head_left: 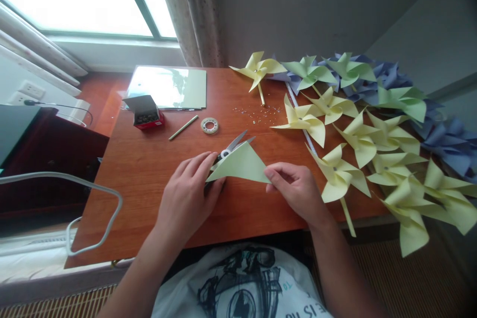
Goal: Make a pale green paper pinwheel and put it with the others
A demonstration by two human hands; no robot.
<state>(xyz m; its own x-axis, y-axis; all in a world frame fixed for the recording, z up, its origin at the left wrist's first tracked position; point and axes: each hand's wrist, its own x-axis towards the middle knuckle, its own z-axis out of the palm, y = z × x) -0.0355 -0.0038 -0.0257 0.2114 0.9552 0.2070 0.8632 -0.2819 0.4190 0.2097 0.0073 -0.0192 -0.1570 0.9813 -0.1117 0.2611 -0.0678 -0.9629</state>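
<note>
A folded piece of light green paper (240, 163) is stretched between my two hands above the table. My left hand (191, 186) grips its left corner, with the fingers over it and the thumb below. My right hand (294, 184) pinches the right corner between thumb and fingers. Just behind the paper are scissors (236, 141), blades parted and pointing away to the right. Their handles are partly hidden by my left fingers and the paper, so whether that hand touches them is unclear. Beyond lie a roll of tape (209, 125) and a thin green paper stick (183, 127).
An open red box (149, 118) of small dark items stands by a glossy sheet stack (167, 88) at back left. Tiny bits (259, 114) are scattered mid-table. Several yellow pinwheels (337, 171), green ones (309, 72) and blue ones (450, 141) crowd the right side. A white cable (118, 201) loops at left.
</note>
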